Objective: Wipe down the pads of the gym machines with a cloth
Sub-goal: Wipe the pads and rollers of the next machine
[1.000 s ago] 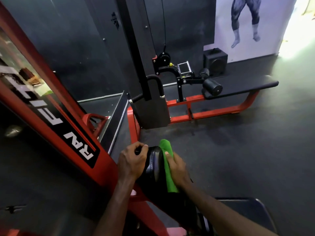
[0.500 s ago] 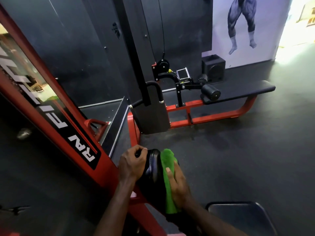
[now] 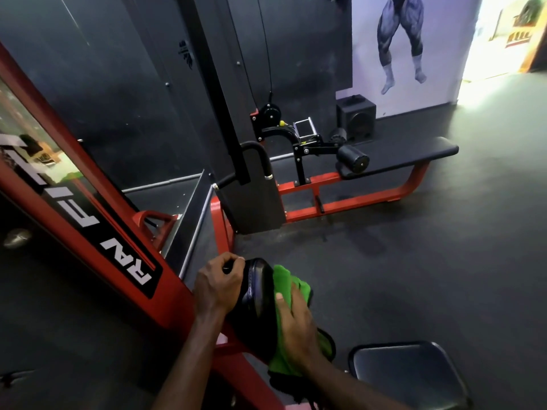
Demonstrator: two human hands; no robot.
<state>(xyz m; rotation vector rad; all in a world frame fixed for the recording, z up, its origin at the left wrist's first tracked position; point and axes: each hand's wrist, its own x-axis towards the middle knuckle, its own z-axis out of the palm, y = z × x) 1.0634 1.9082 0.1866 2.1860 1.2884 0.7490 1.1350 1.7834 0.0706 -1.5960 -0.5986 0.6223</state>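
Cloth (image 3: 291, 288) under right hand (image 3: 296, 318) covers pad (image 3: 256, 303) face; left hand (image 3: 217, 285) grips edge.

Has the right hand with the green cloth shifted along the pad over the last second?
Yes. The right hand has slid the green cloth down the black pad, toward the person, while the left hand stays gripping the pad's top edge.

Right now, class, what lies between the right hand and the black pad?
The green cloth, pressed flat against the pad by the right hand, as the head view shows.

Glossy black vinyl pad (image 3: 257, 294), fuzzy green cloth (image 3: 291, 287), painted red metal frame (image 3: 174, 291).
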